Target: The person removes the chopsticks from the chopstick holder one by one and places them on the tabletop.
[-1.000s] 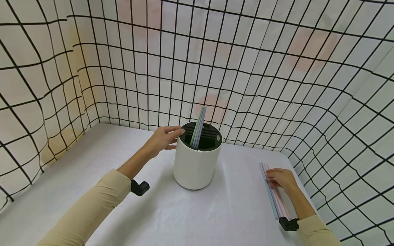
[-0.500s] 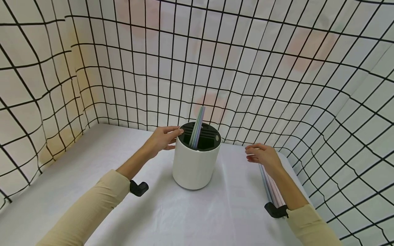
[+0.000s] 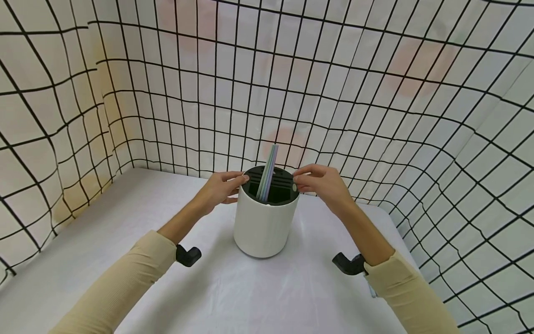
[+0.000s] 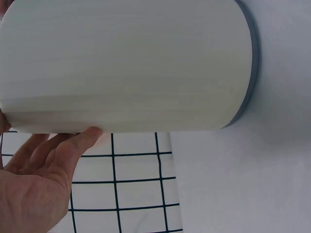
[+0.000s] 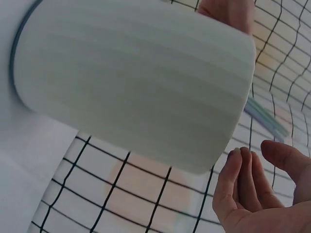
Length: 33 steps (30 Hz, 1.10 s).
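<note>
Hands (image 3: 221, 188) (image 3: 323, 183) at holder (image 3: 263, 227) rim — contact unclear | straws' (image 3: 267, 172) bases hidden

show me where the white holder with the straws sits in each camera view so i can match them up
Head: the white holder stands upright at centre on the table, the left hand and right hand at its rim.
Left wrist: it fills the upper frame, lying sideways in the picture, fingertips touching its wall.
Right wrist: it spans the upper left, tilted in the picture.
Shared landmark: the black-grid backdrop.
</note>
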Available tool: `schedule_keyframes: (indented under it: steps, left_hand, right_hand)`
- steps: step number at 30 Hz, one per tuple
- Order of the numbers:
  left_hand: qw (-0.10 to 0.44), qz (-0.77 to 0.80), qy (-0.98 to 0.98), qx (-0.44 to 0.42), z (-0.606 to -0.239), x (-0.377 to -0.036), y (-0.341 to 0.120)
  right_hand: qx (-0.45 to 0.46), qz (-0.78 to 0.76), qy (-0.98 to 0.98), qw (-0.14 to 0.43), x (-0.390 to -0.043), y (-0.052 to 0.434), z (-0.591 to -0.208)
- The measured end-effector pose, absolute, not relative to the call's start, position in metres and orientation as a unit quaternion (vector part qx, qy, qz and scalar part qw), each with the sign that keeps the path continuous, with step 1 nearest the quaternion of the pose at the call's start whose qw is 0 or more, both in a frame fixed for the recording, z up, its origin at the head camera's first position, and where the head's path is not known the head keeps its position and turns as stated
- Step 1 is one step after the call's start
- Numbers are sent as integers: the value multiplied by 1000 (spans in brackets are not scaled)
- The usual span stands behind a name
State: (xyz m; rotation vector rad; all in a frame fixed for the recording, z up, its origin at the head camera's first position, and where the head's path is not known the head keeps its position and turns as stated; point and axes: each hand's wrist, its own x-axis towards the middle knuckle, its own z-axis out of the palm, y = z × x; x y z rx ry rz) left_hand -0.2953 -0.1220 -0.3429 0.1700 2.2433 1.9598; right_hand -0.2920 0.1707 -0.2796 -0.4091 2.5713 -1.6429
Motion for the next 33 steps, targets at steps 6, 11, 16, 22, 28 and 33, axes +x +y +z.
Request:
schedule_keyframes:
  steps: [6,11,16,22,28,33]
  left_hand:
    - [79,654,749,62,-344,-297,-121]
    - [80,655,749,60,-344,-297,-121]
    - [83,653,750,59,-343,-297,-121]
    - [83,652,751,58,-342,-297,-121]
    - [84,650,753,56,-342,-297,-121]
    - [82,650,754,58,-343,-296,-121]
  right_hand:
    - [-154,-533,830,58,-293,144,-275]
    - [-153,-527,833,68,-298,130,-278]
    - [-147,-505,849,48,-302,125,-284]
    - [-151,-481,863,28,-303,121,-289]
    - [-142,-486,862,26,-300,120,-289]
    - [-136,-500,855,26,-299,120,-285]
